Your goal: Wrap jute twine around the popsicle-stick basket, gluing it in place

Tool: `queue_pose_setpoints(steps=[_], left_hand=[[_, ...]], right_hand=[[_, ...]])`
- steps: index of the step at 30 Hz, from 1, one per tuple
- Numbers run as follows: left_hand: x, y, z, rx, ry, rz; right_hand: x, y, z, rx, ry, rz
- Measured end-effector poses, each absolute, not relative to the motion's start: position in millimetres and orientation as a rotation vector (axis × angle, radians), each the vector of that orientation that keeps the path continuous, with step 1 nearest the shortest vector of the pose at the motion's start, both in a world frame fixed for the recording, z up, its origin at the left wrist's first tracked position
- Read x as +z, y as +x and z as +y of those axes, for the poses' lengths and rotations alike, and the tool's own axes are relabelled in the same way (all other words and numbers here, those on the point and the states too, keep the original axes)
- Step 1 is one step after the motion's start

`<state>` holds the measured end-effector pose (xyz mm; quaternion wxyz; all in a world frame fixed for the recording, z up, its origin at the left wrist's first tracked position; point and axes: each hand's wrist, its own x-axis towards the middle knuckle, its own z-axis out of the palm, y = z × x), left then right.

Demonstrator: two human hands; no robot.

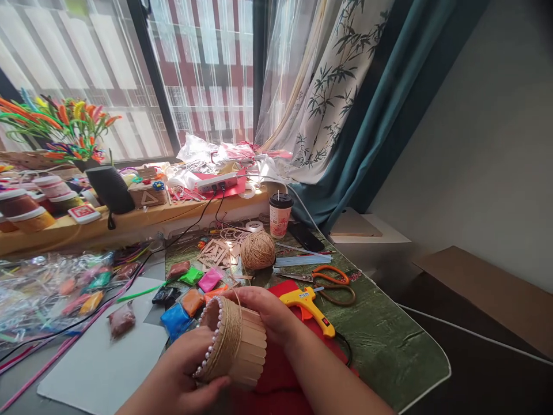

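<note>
Teal curtain (395, 109) hangs upper right. Lower centre, my left hand (186, 360) clasps a beaded cup (247, 349); my right hand (270, 308) hides its grip.

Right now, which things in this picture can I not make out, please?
Head view:
- left hand: some fingertips, hidden by the wall of the stick-covered holder
- the holder's base: turned away from the camera
- paper cup: small lettering, too small
- plastic bags: cut off by the left edge

Rm R of glue gun (307, 304); yarn (258, 251) blks fwd.
</note>
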<state>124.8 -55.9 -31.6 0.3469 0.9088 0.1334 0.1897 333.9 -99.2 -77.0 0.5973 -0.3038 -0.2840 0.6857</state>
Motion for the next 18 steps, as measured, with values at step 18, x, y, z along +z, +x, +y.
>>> queue_pose_setpoints(steps=[18], left_hand=[[-42,131,-58,0.509,2.214,0.479]], right_hand=[[-82,321,-93,1.345,-0.821,-0.291]])
